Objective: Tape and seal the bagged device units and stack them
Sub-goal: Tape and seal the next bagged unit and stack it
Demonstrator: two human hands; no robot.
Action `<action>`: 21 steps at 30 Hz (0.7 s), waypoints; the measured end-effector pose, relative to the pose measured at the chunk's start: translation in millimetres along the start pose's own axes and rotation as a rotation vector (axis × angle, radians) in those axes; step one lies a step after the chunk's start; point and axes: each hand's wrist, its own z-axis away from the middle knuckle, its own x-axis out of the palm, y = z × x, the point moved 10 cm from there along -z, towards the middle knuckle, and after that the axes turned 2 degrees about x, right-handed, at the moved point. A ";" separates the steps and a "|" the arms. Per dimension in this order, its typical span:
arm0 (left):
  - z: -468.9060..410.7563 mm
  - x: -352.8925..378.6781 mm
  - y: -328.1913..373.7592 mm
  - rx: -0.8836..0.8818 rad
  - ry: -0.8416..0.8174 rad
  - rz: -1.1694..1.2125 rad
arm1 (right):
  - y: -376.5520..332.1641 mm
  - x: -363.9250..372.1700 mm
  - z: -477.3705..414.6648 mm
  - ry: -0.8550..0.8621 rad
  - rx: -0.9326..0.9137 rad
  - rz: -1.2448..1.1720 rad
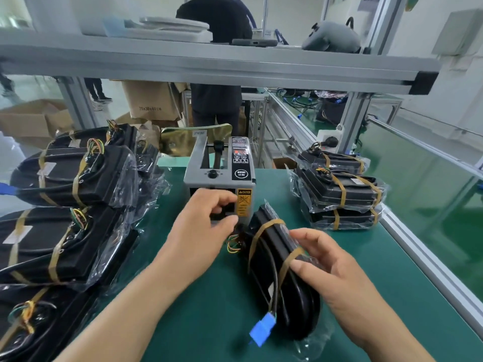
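Head view: the left hand (206, 218) curls its fingers at the mouth of the tape dispenser (222, 173), tape there not discernible, while just to its lower right the right hand (329, 265) grips the bagged unit (274, 259), on edge on the desk (198, 317), long axis running from dispenser toward frame bottom.

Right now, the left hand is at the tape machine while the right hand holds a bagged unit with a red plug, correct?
Not quite: the plug is blue, not red. The head view shows the left hand at the tape machine while the right hand holds the bagged unit.
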 end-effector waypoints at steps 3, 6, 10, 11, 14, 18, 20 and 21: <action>-13.3 2.7 16.2 0.155 -0.131 -0.146 | -3.4 10.2 -0.2 -0.084 -0.016 0.021; -19.1 5.3 29.5 0.288 -0.212 -0.220 | -7.7 21.0 -1.0 -0.155 -0.042 0.119; -21.8 1.7 34.5 0.366 -0.246 -0.237 | -10.6 26.8 -2.8 -0.191 -0.031 0.204; -21.7 1.4 33.0 0.365 -0.260 -0.227 | -12.9 27.7 -2.8 -0.194 -0.032 0.217; -22.6 0.3 24.1 0.329 -0.302 -0.208 | -21.5 33.8 -3.2 -0.219 -0.044 0.321; -27.4 -7.5 -6.0 0.081 -0.250 -0.061 | -29.3 37.5 -4.8 -0.271 -0.036 0.443; -26.0 -3.9 -20.1 -0.041 -0.227 0.030 | -33.0 40.4 -4.1 -0.302 -0.048 0.459; -25.0 -0.8 -24.5 -0.080 -0.240 0.079 | -33.7 40.7 -4.2 -0.306 -0.051 0.459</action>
